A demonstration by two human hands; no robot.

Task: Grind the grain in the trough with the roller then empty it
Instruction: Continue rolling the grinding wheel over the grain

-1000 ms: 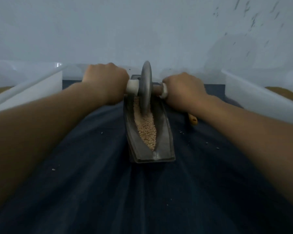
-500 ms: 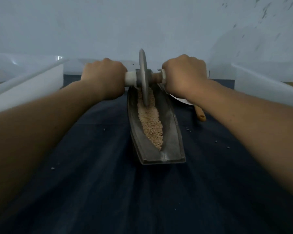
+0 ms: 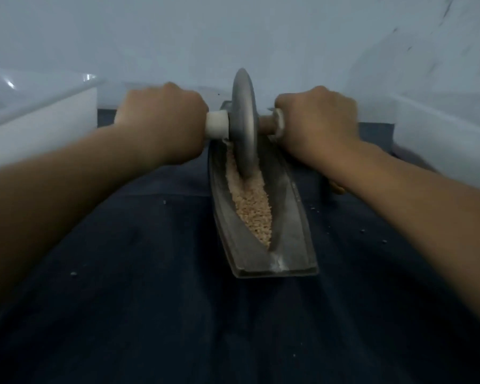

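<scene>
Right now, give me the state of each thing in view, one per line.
roller: upright, disc edge down in the grain.
left hand: gripping the roller's handle.
right hand: gripping the handle on the other side.
trough: flat on the cloth, not emptied.
grain: coarse, lying along the groove.
cloth: flecked with stray bits.

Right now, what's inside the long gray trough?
Pale grain lies along the groove of the trough, and the roller stands in it. The roller and the right hand cover the far part, so that stays hidden.
</scene>
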